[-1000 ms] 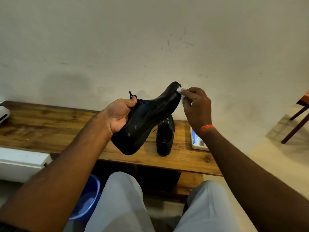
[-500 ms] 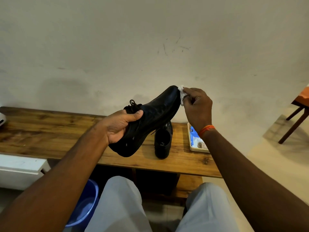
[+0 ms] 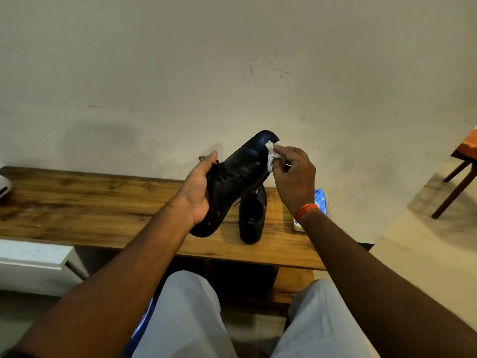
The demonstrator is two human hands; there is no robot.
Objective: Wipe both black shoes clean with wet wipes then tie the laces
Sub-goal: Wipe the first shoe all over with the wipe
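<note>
Since half a second earlier, the wipe had slid from the very tip of the toe down onto the top of the toe cap, and the raised shoe had rolled a little, so its laces faced up. The left hand held this shoe in the air at about 10 o'clock of the second shoe, its grip wrapped round the heel end with the thumb lying along the laces. The right hand had its grip pinched on the crumpled white wipe, pressing it against the toe.

The second shoe stood on the tabletop directly below the lifted one, its opening toward the person. A blue wipes pack lay at its 3 o'clock, partly hidden by the right wrist.

The step in hand looked like wiping the first shoe's toe. The laces seemed loose, though they were too dark to judge well. Next, the wipe probably needed to travel down the sides and heel, with the left hand turning the shoe to present each face; the other shoe and both knots remained to do.
</note>
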